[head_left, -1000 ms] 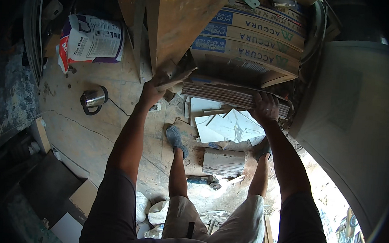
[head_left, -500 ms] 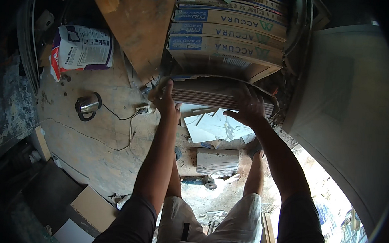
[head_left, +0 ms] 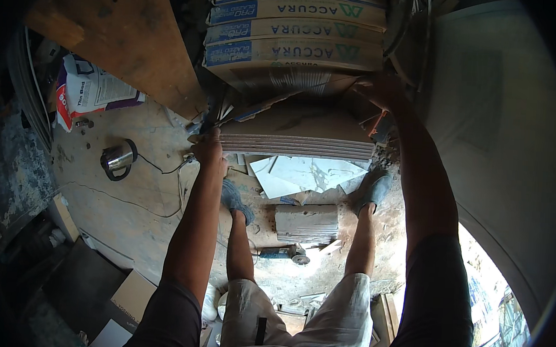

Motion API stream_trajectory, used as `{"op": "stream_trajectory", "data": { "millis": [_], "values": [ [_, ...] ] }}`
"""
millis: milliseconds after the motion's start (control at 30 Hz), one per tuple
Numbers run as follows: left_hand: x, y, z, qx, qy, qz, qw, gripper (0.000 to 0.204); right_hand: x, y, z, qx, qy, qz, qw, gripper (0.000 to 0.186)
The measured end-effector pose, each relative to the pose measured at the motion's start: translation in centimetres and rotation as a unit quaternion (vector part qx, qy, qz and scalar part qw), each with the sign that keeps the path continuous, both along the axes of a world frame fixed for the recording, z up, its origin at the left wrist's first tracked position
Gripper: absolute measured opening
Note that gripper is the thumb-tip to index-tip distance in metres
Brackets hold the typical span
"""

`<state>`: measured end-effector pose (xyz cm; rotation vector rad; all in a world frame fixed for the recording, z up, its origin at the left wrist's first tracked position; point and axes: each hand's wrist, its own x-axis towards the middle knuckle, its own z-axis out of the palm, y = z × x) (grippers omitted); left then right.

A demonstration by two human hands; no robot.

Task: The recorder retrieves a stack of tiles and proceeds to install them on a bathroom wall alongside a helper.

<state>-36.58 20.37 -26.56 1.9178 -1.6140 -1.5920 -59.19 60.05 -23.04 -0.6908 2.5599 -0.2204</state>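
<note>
A stack of thin tiles lies crosswise in front of me, its edges facing me. At its left end my left hand is closed around the corner. My right hand is beyond the stack's right end, fingers closed on the edge of a torn cardboard flap. This flap slants up from the stack's left end toward that hand. Behind it stand stacked cardboard tile boxes, with the lowest part in shadow. Fingertips of both hands are partly hidden.
White marble-look tile pieces lie between my feet and the stack. Nearer are a grey block and an angle grinder. To the left are a corded metal kettle, a bag and a leaning wooden board.
My right hand has left the top of the tile stack and moved up and away, pulling the cardboard flap higher. My left hand stays at the stack's left end. The view has shifted.
</note>
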Motion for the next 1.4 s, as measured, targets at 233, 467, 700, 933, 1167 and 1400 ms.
{"op": "stream_trajectory", "data": {
  "millis": [233,467,700,933,1167,1400],
  "values": [
    [2.7,-3.1,0.9,0.188,-0.046,-0.103,0.976,0.057,10.7,-0.1,1.4,-0.121,0.109,-0.073,0.984,0.052],
    [1.5,-4.0,3.7,0.250,-0.174,-0.150,0.941,0.068,15.6,1.5,-1.7,-0.369,-0.441,-0.539,0.616,0.045],
    [2.7,-9.7,-1.7,0.123,-0.172,-0.193,0.958,0.045,14.6,2.8,-5.5,-0.308,-0.562,-0.561,0.523,0.034],
    [1.6,-9.2,-3.0,0.146,-0.236,-0.144,0.950,0.028,14.4,1.7,-4.8,-0.268,-0.518,-0.536,0.610,0.041],
    [3.1,-4.9,-1.0,0.352,-0.211,-0.191,0.892,0.069,14.6,1.6,-7.0,-0.062,-0.275,-0.297,0.912,0.074],
    [7.4,-1.5,-2.0,0.237,-0.251,-0.403,0.847,0.103,20.4,1.3,-8.3,-0.135,-0.126,-0.255,0.949,0.078]
  ]
}}
